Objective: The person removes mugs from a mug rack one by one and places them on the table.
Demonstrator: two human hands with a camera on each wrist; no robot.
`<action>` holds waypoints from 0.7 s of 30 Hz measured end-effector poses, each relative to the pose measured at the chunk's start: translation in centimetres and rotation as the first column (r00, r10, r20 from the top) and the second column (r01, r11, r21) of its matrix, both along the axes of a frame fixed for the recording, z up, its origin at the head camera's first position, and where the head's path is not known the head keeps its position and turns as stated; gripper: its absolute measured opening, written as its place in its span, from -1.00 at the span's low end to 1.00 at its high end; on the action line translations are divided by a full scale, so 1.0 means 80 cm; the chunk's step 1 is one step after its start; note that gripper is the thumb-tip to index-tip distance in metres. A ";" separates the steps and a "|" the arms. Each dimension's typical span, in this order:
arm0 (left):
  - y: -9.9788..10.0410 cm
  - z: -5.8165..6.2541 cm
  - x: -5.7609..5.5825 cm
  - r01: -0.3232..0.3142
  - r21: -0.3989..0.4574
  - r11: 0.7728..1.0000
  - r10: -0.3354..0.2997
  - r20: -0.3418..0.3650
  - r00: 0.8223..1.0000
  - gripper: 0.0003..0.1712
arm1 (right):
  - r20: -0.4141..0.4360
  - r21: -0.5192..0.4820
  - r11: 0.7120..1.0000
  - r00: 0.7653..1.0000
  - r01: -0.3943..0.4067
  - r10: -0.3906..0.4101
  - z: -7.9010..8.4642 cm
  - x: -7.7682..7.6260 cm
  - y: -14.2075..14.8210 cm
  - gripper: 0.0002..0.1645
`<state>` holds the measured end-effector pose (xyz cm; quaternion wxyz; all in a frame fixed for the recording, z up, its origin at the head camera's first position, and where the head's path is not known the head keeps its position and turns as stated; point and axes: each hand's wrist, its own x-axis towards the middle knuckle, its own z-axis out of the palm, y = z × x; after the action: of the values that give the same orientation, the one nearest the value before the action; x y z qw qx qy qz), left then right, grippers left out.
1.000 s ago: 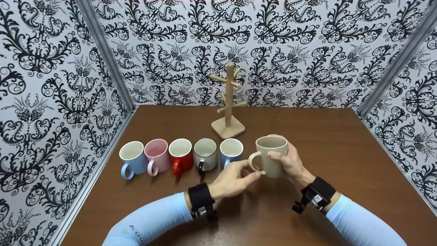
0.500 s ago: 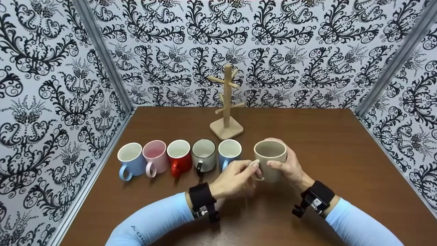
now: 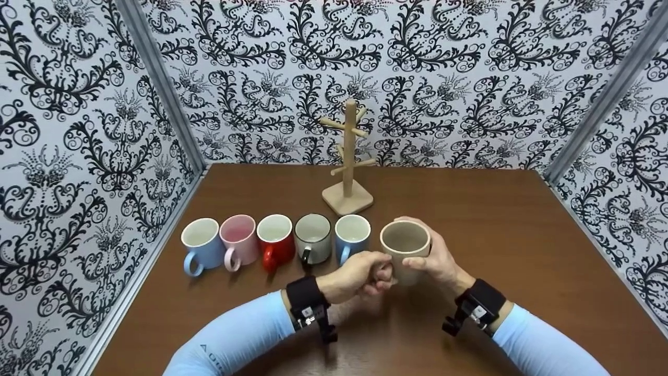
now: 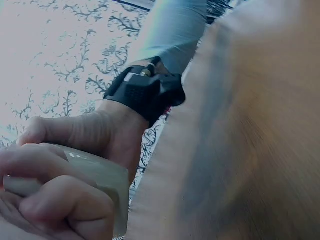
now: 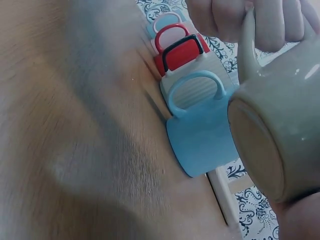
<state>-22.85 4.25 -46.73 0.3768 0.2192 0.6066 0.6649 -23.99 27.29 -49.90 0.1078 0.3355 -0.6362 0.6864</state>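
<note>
A beige mug (image 3: 405,245) is held upright between both hands at the right end of a row of mugs. Its unglazed base shows in the right wrist view, off the table. The left hand (image 3: 360,274) has its fingers curled round the mug's handle, which is mostly hidden in the head view. The right hand (image 3: 436,258) grips the mug's body from the right side, thumb at the front. Nearest on the left stands a blue mug (image 5: 205,135), apart from the held one in the head view.
Left of the blue mug stand a grey mug with black handle (image 3: 313,240), a red mug (image 3: 276,243), a pink mug (image 3: 240,243) and a light blue mug (image 3: 203,245). Behind them is a wooden mug tree (image 3: 348,151) with bare pegs. Patterned walls (image 3: 417,78) enclose the brown table (image 3: 522,235).
The mug has come lower and slightly left in the right hand, its opening tipping more toward the head camera. The left fingers have gone from touching the handle to curling round it.
</note>
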 end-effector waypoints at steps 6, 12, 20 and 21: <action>-0.004 0.004 0.001 0.114 0.020 0.993 -0.115 0.081 0.990 -0.48 | -0.037 0.008 0.998 0.997 -0.060 0.060 -0.001 -0.005 0.000 -0.04; 0.002 -0.003 0.008 0.054 0.083 0.995 -0.057 0.034 0.998 -0.46 | -0.028 0.022 0.995 0.995 -0.098 0.098 0.000 -0.007 0.005 0.01; 0.015 -0.017 0.016 -0.110 0.193 0.975 0.122 -0.052 0.991 -0.43 | -0.012 0.115 0.991 0.997 -0.073 0.075 0.004 -0.008 0.014 0.06; 0.016 -0.019 0.016 -0.122 0.205 0.971 0.135 -0.053 0.989 -0.43 | -0.008 0.118 0.990 0.997 -0.075 0.076 0.004 -0.008 0.015 0.05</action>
<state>-21.58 5.55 -48.22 0.2886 0.2385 0.5615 0.7380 -24.66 28.46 -49.55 0.0656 0.3694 -0.6617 0.6491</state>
